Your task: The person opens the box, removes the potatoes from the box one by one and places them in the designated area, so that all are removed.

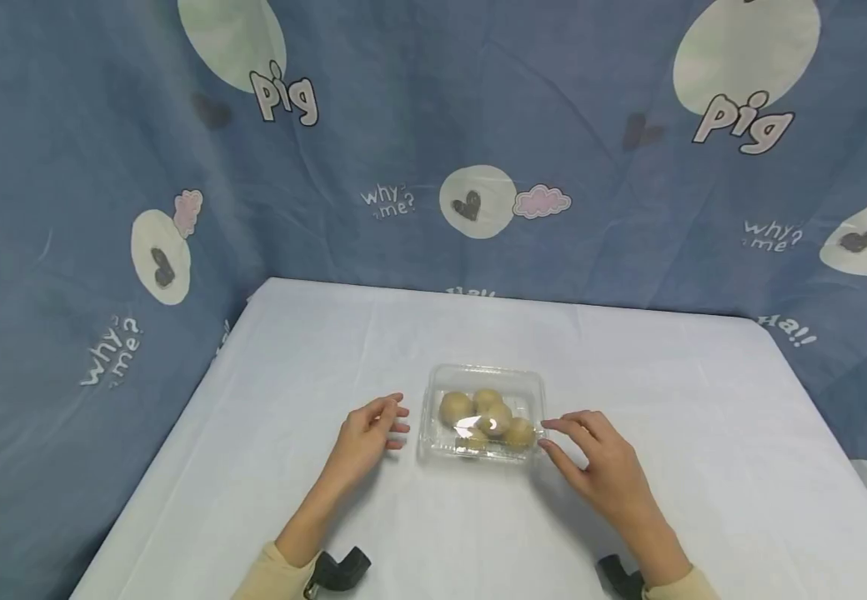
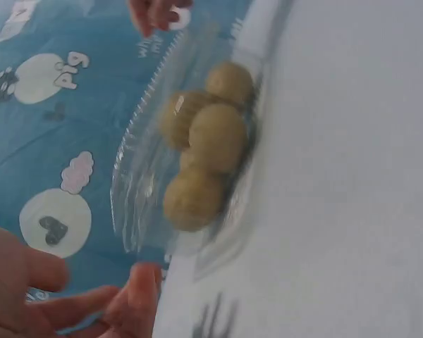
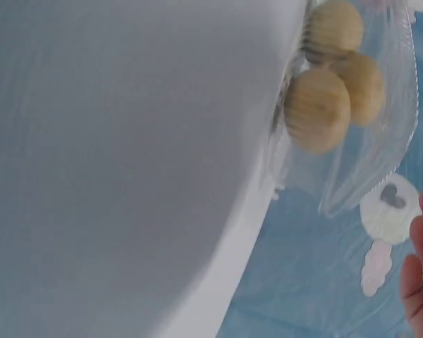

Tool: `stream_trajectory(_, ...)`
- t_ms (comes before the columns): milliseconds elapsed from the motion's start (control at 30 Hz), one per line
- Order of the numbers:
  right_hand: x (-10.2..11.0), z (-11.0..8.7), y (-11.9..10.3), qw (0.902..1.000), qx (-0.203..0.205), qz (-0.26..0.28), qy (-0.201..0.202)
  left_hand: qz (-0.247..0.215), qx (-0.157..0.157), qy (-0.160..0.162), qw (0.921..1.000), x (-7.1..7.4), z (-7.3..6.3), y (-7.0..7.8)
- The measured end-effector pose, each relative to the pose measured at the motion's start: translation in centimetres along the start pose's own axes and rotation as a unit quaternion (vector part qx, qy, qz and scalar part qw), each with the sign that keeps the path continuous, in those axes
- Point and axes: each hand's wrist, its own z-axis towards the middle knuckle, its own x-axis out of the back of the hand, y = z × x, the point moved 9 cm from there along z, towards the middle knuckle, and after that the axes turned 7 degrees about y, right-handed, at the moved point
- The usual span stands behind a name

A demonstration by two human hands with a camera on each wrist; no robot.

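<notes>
Left hand (image 1: 363, 437) and right hand (image 1: 606, 468) reach forward, loosely bent.

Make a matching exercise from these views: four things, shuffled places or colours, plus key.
Column 1
1. left hand
2. round balls
3. backdrop cloth
4. right hand

Column 2
A. blue, printed with words such as "pig"
B. beside the right side of the clear container, from the person's viewpoint
C. inside the clear container
D. beside the left side of the clear container, from the person's viewpoint

Pairs: 1-D, 2-C, 3-A, 4-B
</notes>
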Motion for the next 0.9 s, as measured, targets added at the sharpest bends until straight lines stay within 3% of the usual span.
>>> stream_trajectory(100, -0.8, 0.1, -1.0, 0.9993, 0.03, 0.013, -0.019, -0.063, 0.082, -0.04, 0.9938, -1.1, -0.4, -1.8)
stream_trajectory(233, -2.0, 0.0, -1.9, 0.9974, 0.05, 0.023, -0.047, -0.132, 0.141, -0.097, 0.9763, -2.6, -1.2, -3.3)
stream_trajectory(367, -2.9, -0.1, -2.7, 0.9956, 0.062, 0.026, -0.065, -0.184, 0.161, -0.121, 0.9621, -3.2, -1.5, -4.0)
stream_trajectory(633, -3.4, 0.1, -3.8, 0.994, 0.09, -0.002, -0.062, -0.226, 0.19, -0.144, 0.9446, -3.5, -1.9, -4.4)
stream_trajectory(767, -3.7, 0.2, -3.9, 0.9942, 0.085, -0.017, -0.065, -0.229, 0.197, -0.138, 0.9433, -3.7, -1.9, -4.4)
stream_trajectory(900, -3.8, 0.4, -4.0, 0.9936, 0.088, -0.03, -0.064, -0.209, 0.194, -0.113, 0.9519, -3.8, -1.8, -4.6)
